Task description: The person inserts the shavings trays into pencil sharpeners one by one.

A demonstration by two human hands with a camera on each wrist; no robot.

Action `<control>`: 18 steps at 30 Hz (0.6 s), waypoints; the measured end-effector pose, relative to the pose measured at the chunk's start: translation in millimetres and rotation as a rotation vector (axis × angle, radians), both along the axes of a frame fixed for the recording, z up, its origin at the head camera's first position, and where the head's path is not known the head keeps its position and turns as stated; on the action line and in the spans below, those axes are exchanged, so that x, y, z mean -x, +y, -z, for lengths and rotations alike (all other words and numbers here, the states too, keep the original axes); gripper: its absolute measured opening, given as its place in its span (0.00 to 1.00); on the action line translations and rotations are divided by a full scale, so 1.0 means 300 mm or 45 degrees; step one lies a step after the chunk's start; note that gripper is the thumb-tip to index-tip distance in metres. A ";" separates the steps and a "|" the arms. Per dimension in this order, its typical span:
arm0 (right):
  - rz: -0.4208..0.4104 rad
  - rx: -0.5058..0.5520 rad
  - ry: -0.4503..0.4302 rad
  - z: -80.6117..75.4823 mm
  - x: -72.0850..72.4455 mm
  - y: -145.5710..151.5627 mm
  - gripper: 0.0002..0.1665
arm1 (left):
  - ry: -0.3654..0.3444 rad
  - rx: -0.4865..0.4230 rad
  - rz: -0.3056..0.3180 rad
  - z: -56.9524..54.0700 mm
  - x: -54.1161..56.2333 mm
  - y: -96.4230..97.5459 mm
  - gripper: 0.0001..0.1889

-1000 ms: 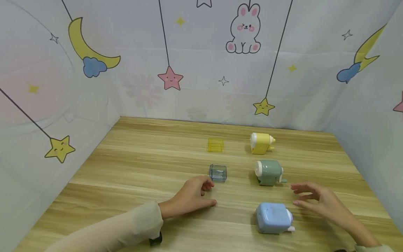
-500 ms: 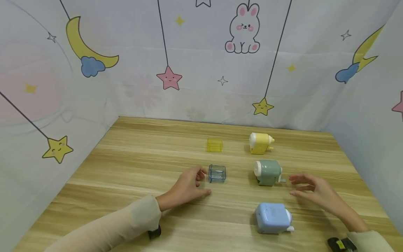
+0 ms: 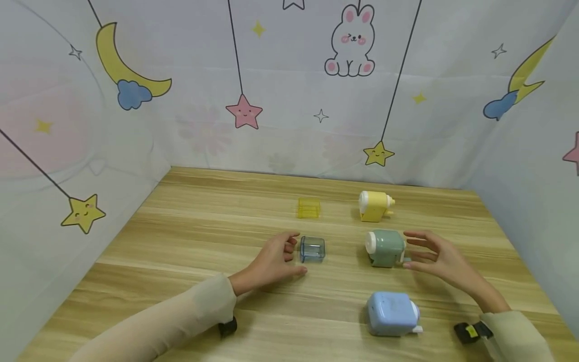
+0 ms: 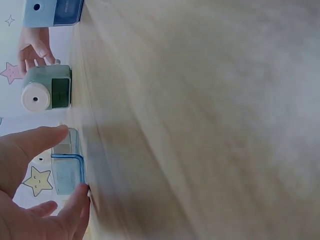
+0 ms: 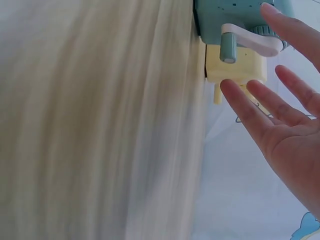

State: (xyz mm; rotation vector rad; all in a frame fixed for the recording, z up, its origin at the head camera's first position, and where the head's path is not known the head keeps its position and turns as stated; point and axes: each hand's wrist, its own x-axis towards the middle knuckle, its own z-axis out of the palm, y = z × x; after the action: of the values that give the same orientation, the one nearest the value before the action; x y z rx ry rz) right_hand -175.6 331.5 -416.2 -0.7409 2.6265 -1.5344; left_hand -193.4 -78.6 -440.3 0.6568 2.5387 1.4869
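Observation:
My left hand [image 3: 273, 262] is beside a clear blue-grey shavings drawer [image 3: 312, 249], thumb on the near side and fingers spread at its left. In the left wrist view the drawer [image 4: 67, 167] shows between thumb and fingers; whether they touch it I cannot tell. A green crank pencil sharpener [image 3: 386, 247] stands to the right, its white dial facing left. Around its crank end my right hand [image 3: 443, 259] spreads with extended fingers. The right wrist view shows the white crank arm [image 5: 255, 40] with a green knob, beside the fingers [image 5: 245, 107] and not gripped.
At the back stand a yellow pencil sharpener [image 3: 374, 206] and a clear yellow drawer [image 3: 309, 208]. Nearer me is a blue pencil sharpener [image 3: 392, 313]. Printed cloth walls [image 3: 289, 136] border the wooden table [image 3: 217, 221] at the back and sides.
My left hand has moved away from me, to the left side of the clear blue-grey drawer. My right hand has come forward and left to the green sharpener. The sharpeners have stayed put.

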 end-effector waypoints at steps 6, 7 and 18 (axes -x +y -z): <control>-0.024 0.041 -0.050 0.002 0.029 -0.023 0.45 | -0.053 -0.052 0.036 0.003 0.019 0.002 0.43; -0.028 0.040 -0.054 0.003 0.034 -0.026 0.45 | -0.059 -0.054 0.041 0.002 0.022 0.002 0.43; -0.065 0.038 -0.072 0.009 0.062 -0.051 0.41 | -0.104 -0.076 0.072 0.006 0.041 0.003 0.40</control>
State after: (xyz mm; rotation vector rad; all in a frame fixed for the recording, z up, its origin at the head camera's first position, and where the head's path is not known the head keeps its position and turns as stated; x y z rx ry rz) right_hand -194.3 316.2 -419.0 -0.7489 2.5295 -1.5608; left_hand -205.9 -77.7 -442.2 0.6563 2.4036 1.5435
